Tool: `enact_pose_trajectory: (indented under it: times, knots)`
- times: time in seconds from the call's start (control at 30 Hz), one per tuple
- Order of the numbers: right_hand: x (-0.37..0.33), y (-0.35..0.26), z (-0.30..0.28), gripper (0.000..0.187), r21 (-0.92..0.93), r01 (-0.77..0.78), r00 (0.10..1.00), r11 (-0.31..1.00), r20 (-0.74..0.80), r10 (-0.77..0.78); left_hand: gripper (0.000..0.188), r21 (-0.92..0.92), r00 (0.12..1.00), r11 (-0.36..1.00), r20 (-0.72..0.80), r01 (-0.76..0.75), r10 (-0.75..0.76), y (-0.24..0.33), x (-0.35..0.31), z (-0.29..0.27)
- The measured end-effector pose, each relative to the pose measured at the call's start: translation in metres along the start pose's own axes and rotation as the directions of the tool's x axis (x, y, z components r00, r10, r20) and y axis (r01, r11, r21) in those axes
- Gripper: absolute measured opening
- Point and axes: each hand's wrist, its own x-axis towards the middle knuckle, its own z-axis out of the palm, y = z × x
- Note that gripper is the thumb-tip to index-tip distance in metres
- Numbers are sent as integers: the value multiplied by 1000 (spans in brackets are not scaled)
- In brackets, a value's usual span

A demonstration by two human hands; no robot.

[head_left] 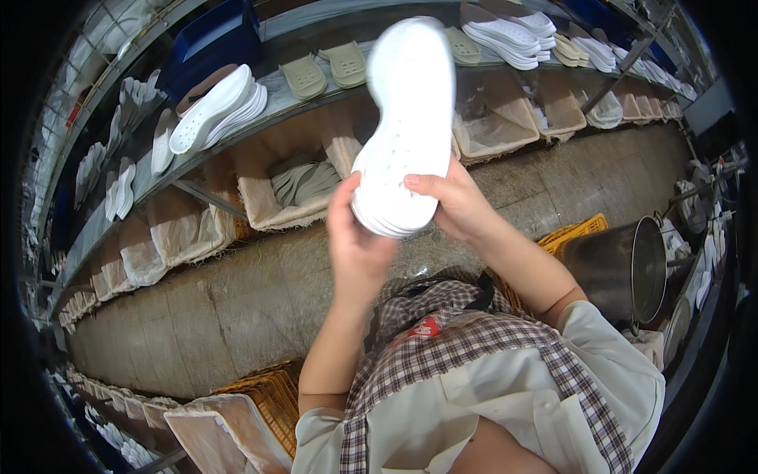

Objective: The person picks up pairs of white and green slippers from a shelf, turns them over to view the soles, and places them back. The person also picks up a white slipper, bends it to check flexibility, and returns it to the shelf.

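Before me, over the aisle and in front of the bench, is a stack of white shoe insoles (410,118), tilted with its top end away from me. Small holes dot the top one, and its far end is blurred by motion. My right hand (466,204) grips the stack's right side, thumb flat on the top insole and fingers out of sight underneath. Along the lower left edge, my left hand (359,253) is closed around the stack; it is slightly blurred and its fingers are partly hidden behind the insoles.
A long metal bench (276,103) curves across the far side, carrying white insole stacks (221,110), pale green insoles (344,63) and a blue crate (207,47). Cloth-lined bins (497,130) stand beneath. A metal drum (612,265) and yellow basket (583,227) are at right.
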Motion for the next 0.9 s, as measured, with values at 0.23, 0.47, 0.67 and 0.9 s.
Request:
enact_pose_trajectory:
  times: [0.23,0.47,0.67,0.9]
  knots:
    - [5,-28,16,66,-4,-313,920,950,246,304,85,-461,945,831,242,312,-221,20,7,-12]
    - [4,-30,28,35,-660,330,937,675,145,-317,90,-499,981,852,-21,158,-193,31,-6,-4]
    - [-28,-39,42,30,-647,678,733,349,555,-393,94,-480,987,876,-120,34,-104,26,-11,-9]
    - [-39,-35,55,26,-639,662,744,392,499,-444,101,-405,975,912,-221,-68,-26,27,-17,-4]
